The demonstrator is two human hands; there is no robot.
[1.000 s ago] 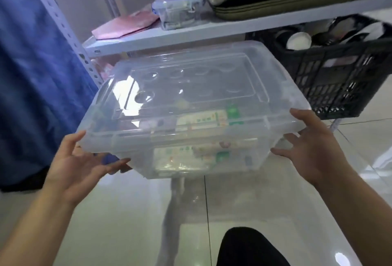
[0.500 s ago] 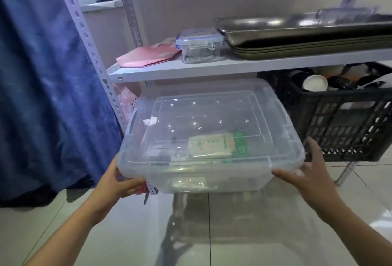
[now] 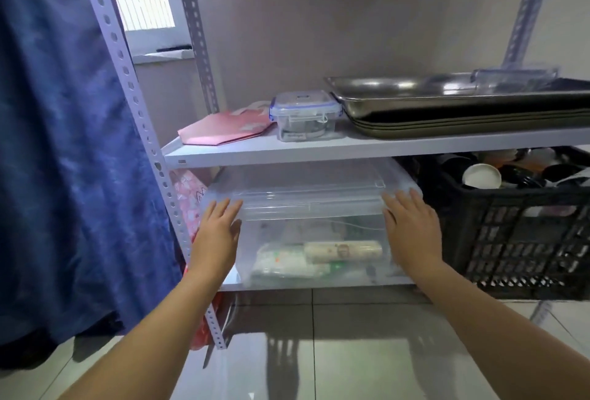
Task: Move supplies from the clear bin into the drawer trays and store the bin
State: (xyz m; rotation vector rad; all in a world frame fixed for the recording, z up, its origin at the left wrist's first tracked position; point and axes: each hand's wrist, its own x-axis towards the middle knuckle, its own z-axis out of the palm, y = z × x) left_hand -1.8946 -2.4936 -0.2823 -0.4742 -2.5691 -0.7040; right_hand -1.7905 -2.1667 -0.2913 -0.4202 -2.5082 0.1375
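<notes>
Two bare forearms reach forward over the pale glossy tiled floor (image 3: 319,351); the left hand (image 3: 216,233) lies flat with straight fingers against the left front corner of the clear rectangular plastic bin (image 3: 311,224), and the right hand (image 3: 412,227) lies the same way against the right front corner; the two hands are well apart, one at each end of the bin's front, palms on the plastic, neither curled round anything. The bin, with its clear lid (image 3: 306,189) on, sits on the bottom white shelf board (image 3: 319,286) of a grey perforated-metal rack (image 3: 134,106); a cream paper-wrapped roll (image 3: 343,250) and white-and-green packets (image 3: 287,267) show through its front wall. Just beside the bin on the right stands a black plastic lattice crate (image 3: 523,240) holding cups; a blue curtain (image 3: 57,144) hangs to the left of the rack. On the shelf above rest a pink folded paper bag (image 3: 223,130), a small clear clip-lid container (image 3: 305,115) and stacked steel trays (image 3: 463,102).
</notes>
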